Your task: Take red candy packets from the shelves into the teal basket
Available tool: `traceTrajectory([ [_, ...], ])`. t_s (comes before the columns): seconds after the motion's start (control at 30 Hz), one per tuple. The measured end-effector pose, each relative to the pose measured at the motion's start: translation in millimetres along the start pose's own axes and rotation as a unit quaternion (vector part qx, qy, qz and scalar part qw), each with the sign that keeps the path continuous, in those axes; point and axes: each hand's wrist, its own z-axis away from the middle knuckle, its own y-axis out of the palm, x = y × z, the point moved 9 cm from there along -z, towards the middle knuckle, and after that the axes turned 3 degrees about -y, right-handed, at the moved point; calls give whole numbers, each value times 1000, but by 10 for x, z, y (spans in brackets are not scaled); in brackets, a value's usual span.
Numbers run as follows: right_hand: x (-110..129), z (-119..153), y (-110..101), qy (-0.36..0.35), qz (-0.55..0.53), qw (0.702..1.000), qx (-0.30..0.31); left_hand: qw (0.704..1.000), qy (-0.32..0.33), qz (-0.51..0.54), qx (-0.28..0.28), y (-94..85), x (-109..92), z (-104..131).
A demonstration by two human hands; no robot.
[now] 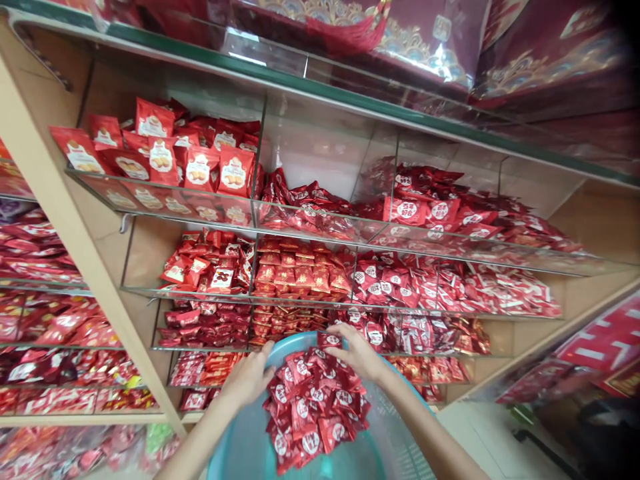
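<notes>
A teal plastic basket point(295, 341) stands against the shelf front, with a heap of small dark red snack packets point(311, 407) with white round labels inside it. At its upper left rim, my left hand point(250, 379) is closed, thumb along the edge. My right hand point(356, 355) reaches over the far rim, its fingers closed on one red candy packet point(329, 340) of the same look. Beyond it, similar packets point(385, 283) fill a shelf compartment.
Glass-fronted shelves hold red cookie packets point(160, 160) at upper left, dark red packets point(430, 207) at upper right and gold-printed red packets point(300, 270) in the middle. A slanted wooden post point(85, 260) divides the shelving. Purple gift bags point(430, 47) stand on the glass shelf above.
</notes>
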Motion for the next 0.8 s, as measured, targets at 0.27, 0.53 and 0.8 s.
traceTrajectory([
  [0.27,-306,161,-51,49,18,999,9,1000,-7,-4,10,25,34,-29],
  [0.53,-24,33,87,8,25,1000,12,1000,-2,-6,2,33,41,-21],
  [0.8,-285,112,-109,41,28,999,-16,1000,3,17,3,73,83,-47],
])
